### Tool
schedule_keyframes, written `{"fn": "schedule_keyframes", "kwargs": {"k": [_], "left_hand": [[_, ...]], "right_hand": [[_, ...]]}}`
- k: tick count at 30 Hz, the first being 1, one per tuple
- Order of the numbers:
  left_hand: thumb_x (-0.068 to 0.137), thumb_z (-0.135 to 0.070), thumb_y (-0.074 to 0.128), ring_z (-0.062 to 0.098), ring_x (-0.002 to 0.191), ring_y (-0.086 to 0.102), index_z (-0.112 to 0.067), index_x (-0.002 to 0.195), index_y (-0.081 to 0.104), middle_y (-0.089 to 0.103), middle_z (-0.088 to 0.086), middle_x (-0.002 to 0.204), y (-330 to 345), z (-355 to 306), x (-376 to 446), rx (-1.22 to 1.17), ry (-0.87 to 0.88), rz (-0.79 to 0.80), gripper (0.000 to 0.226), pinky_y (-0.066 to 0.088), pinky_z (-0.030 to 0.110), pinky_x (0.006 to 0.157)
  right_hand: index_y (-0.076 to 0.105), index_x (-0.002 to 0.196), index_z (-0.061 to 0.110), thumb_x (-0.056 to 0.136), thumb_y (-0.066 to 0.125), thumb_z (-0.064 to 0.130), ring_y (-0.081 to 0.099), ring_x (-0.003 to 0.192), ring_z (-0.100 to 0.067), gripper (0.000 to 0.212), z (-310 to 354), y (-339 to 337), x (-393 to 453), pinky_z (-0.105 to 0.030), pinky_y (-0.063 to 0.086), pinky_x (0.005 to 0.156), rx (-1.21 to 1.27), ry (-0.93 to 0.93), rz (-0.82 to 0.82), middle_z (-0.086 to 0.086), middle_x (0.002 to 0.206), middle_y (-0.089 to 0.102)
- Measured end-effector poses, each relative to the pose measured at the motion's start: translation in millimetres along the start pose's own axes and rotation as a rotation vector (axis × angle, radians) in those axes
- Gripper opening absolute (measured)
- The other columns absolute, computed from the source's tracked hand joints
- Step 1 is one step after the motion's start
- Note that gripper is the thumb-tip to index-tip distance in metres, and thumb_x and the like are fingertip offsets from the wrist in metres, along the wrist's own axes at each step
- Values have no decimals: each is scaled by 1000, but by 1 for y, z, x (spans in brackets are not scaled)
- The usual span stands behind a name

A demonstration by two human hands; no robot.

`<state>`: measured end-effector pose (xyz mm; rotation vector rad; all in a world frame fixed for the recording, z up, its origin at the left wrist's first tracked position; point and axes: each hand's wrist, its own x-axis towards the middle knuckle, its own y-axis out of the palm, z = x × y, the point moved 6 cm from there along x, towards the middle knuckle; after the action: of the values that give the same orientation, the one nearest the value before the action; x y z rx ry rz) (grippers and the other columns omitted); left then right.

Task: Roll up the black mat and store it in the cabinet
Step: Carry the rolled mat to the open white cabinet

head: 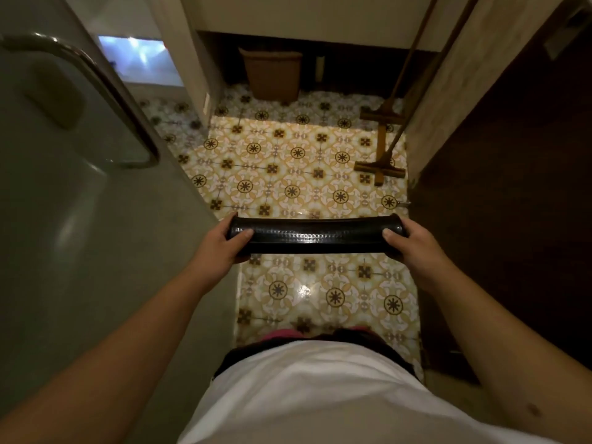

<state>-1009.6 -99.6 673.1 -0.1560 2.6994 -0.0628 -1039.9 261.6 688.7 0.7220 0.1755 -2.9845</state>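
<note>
Black mat (315, 234) is fully rolled into a tight tube, held up in the air in front of the person, above the patterned tile floor (288, 161) and not touching it. Long axis runs left-right across the view, approx. level, w/ a slight bow; one open end points left toward the grey door, the other right toward the dark wood panel. Surface looks glossy w/ a fine textured grain.

Left hand (221, 243) is wrapped round the left end of the roll: thumb on top, fingers curled underneath, closed firmly on it. Right hand (413, 243) grips the right end the same way, thumb over the top, fingers under. Both arms reach fwd, roughly symmetric; white shirt (304, 395) fills the bottom of the view.

Surroundings: grey door w/ a curved metal handle (96, 78) on the left, just beside the left forearm. Dark wooden panel (512, 187) on the right. Further ahead, a brown bin (272, 75) stands on the floor under a pale ledge. Two wooden long-handled tools (381, 168) lean at the right, heads resting on the tiles, well apart from the roll.
</note>
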Motion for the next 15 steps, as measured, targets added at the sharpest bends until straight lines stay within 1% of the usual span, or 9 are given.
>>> {"fn": "schedule_keyframes", "kwargs": {"k": [3,6,7,9,10,11,13,15], "left_hand": [[92,-20,62,17,100,62,-13,144,38,51,11,129,-16,-15,35,5,6,-28,58,58,31,72],[93,-20,60,18,99,62,-11,143,39,53,13,129,-25,-28,67,8,-16,-16,55,57,31,71],[94,-20,60,18,99,62,-11,143,38,52,13,129,-27,-32,77,3,-25,-22,55,57,32,72],[94,-19,59,18,97,61,-10,144,36,53,13,128,-28,-39,98,-15,-45,-47,56,56,33,73],[93,-18,59,18,96,62,-10,144,36,54,12,127,-29,-41,108,-27,-51,-65,56,56,33,72],[93,-18,60,18,95,62,-10,144,37,54,11,125,-29,-44,118,-34,-55,-81,57,57,32,71],[93,-19,60,18,95,63,-7,143,38,55,14,126,-26,-49,139,-15,-56,-93,55,57,30,69],[93,-20,60,18,95,63,-5,141,39,55,17,128,-22,-55,164,-4,-58,-116,54,57,29,69]], "right_hand": [[54,132,16,95,57,14,65,102,-20,37,21,16,39,-23,52,72,-14,2,10,-6,118,65],[54,133,19,95,58,17,66,105,-21,38,38,26,77,-29,52,80,-38,2,16,-4,119,66],[54,131,21,95,58,18,66,104,-20,37,45,29,90,-30,52,81,-34,1,18,-2,118,66],[55,124,32,95,58,18,68,98,-11,32,54,33,118,-27,53,78,-30,-3,25,7,114,66],[54,123,35,95,58,19,68,97,-9,32,58,33,133,-26,54,78,-36,-6,29,11,114,65],[50,128,33,96,58,19,67,100,-9,36,62,33,148,-29,54,82,-44,-8,35,11,117,63],[37,144,23,96,57,20,61,107,-11,52,69,31,180,-34,52,90,-66,0,52,9,125,57],[31,149,22,96,57,22,58,105,-6,59,80,30,214,-30,50,87,-89,-2,77,10,130,51]]}}
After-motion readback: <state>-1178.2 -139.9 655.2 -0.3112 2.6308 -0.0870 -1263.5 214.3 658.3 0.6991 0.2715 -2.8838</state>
